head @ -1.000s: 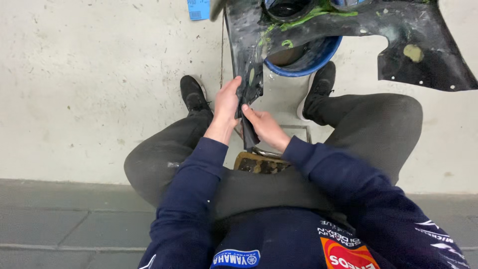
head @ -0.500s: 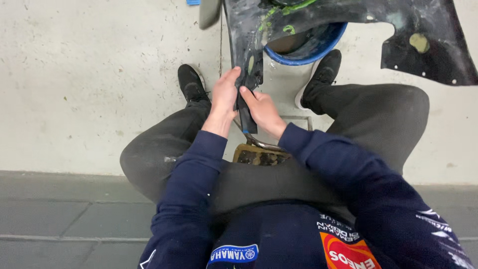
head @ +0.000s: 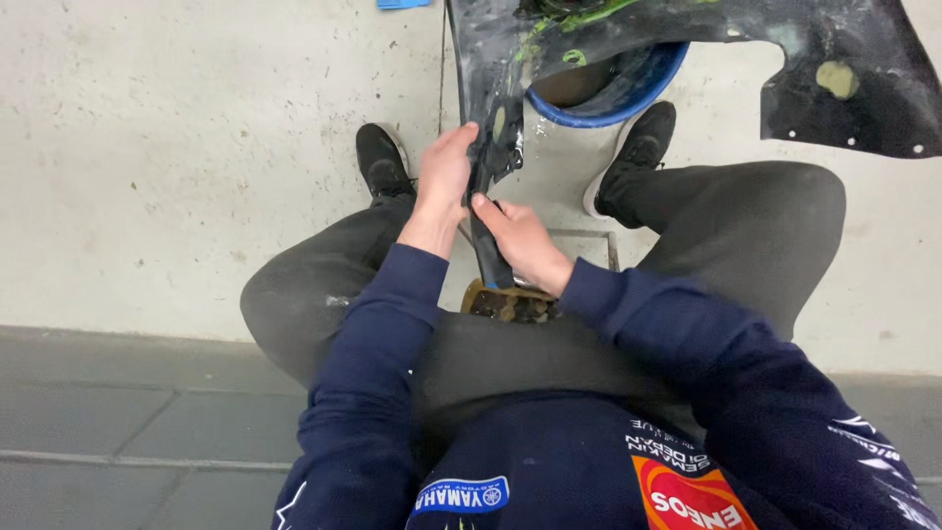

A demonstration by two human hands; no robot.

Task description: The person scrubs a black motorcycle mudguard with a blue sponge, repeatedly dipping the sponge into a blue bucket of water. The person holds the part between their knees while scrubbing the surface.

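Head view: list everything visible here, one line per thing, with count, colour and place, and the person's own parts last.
Body panel: one, black with green and pale smears, top centre to right, its narrow lower strip between the hands.
Bucket: one, blue, under the panel between the feet.
Flat object: one, blue, top edge, cut off.
Floor: pale concrete; grey tiles along the bottom left.
Shoes: two, black, either side of the bucket.
Left hand: grips the strip's edge.
Right hand: holds the strip lower down.

Panel [head: 687, 59] cut off at top edge; bucket [head: 628, 88] mostly hidden beneath it. My right hand [head: 525, 245] covers the strip's lower end.
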